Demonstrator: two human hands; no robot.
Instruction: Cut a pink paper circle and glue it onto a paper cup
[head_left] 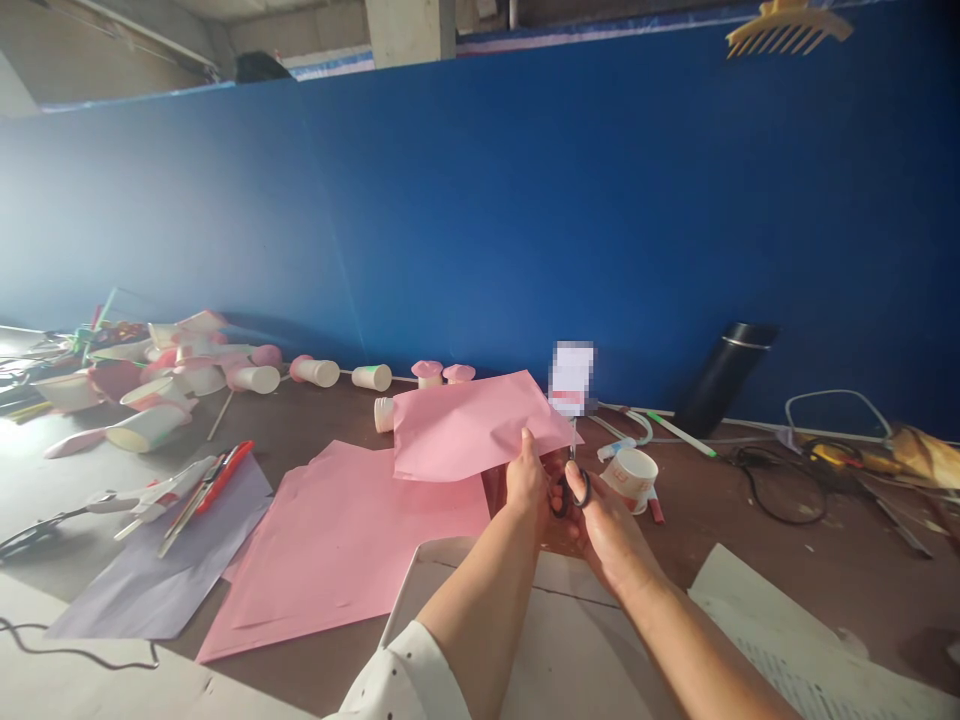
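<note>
My left hand (528, 482) grips a sheet of pink paper (465, 425) by its lower right part, thumb on top. The sheet is raised above the table and slightly bent. In my right hand (596, 515) is a pair of scissors (574, 450) with dark handles, blades pointing up and away at the right edge of the paper. Whether the blades are parted or touch the paper, I cannot tell. More pink paper (360, 540) lies flat on the table to the left. Just right of my hands stands a white paper cup (631, 478) with red print.
Left are a grey-purple sheet (172, 570), a red utility knife (217, 480), other scissors (67, 520) and a pile of paper cups (150, 425). A black bottle (724, 380) leans by the blue partition (480, 220). A cable (780, 500) and printed paper (810, 640) lie right.
</note>
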